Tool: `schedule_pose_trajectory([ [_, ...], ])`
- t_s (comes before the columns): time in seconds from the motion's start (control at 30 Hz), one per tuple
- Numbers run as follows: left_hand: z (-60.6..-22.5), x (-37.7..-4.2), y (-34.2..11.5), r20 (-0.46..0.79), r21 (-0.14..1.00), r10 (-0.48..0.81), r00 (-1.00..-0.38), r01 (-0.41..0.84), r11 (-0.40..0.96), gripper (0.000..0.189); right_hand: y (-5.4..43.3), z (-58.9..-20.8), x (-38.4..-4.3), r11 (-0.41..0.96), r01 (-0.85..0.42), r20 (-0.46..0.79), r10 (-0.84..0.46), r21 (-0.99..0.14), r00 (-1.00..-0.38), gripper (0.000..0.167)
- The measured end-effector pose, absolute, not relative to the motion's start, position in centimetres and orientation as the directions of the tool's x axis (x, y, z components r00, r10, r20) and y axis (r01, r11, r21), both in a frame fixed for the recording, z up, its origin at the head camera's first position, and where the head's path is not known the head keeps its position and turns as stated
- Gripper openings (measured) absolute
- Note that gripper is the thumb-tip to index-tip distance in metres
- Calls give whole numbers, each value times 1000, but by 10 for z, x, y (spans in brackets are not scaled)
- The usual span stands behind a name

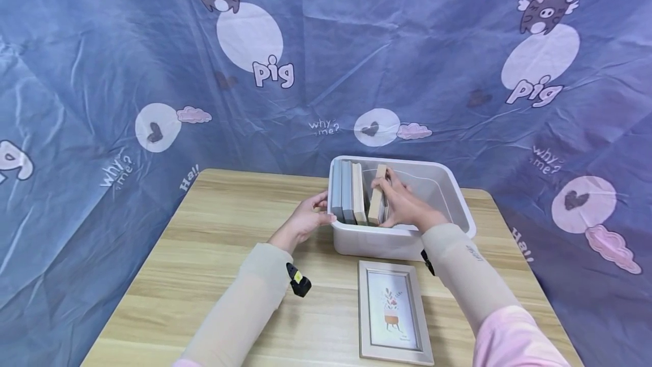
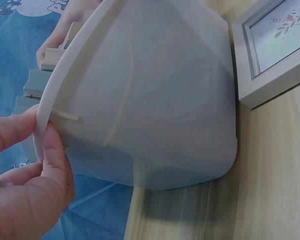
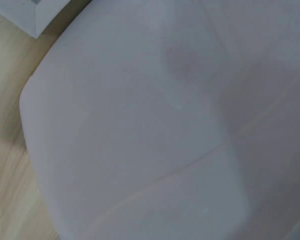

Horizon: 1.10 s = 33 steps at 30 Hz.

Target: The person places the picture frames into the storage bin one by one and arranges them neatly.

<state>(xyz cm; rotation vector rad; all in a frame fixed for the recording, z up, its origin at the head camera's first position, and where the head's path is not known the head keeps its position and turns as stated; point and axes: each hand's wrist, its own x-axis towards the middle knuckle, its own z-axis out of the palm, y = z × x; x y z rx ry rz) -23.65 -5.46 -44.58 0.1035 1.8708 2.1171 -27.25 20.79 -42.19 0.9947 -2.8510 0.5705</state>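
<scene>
A white plastic bin stands toward the back of the table. My left hand is at its left end; the left wrist view shows thumb and fingers pinching the rim. Inside the bin, my right hand grips a light wood picture frame that stands on edge, tilted slightly. To its left, two blue-grey frames and a cream frame stand upright side by side. The right wrist view holds mostly the bin's outer wall; the right hand is hidden there.
A pale picture frame with a potted-plant print lies face up on the wooden table, just in front of the bin. A blue printed cloth hangs behind the table and along both sides. The bin's right part holds no frames.
</scene>
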Motion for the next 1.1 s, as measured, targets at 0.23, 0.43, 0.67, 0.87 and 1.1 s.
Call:
schedule_pose_trajectory([
  [0.23, -446, -236, -54, -153, 979, 274, -949, -184, -90, 74, 207, -422, -275, 671, -658, 188, -637, -342, -747, 91],
  [0.43, -446, -235, -54, -132, 983, 269, -954, -162, -91, 74, 204, -423, -281, 612, -702, 187, -691, -364, -699, 93],
  [0.67, -446, -234, -53, -125, 984, 256, -958, -153, -92, 73, 206, -426, -283, 579, -716, 192, -709, -389, -678, 96],
  [0.87, -445, -233, -53, -129, 982, 257, -958, -160, -103, 72, 207, -428, -282, 529, -689, 183, -712, -496, -678, 96],
  [1.1, -445, -233, -53, -129, 983, 259, -957, -158, -94, 72, 207, -432, -282, 538, -640, 153, -688, -548, -709, 95],
])
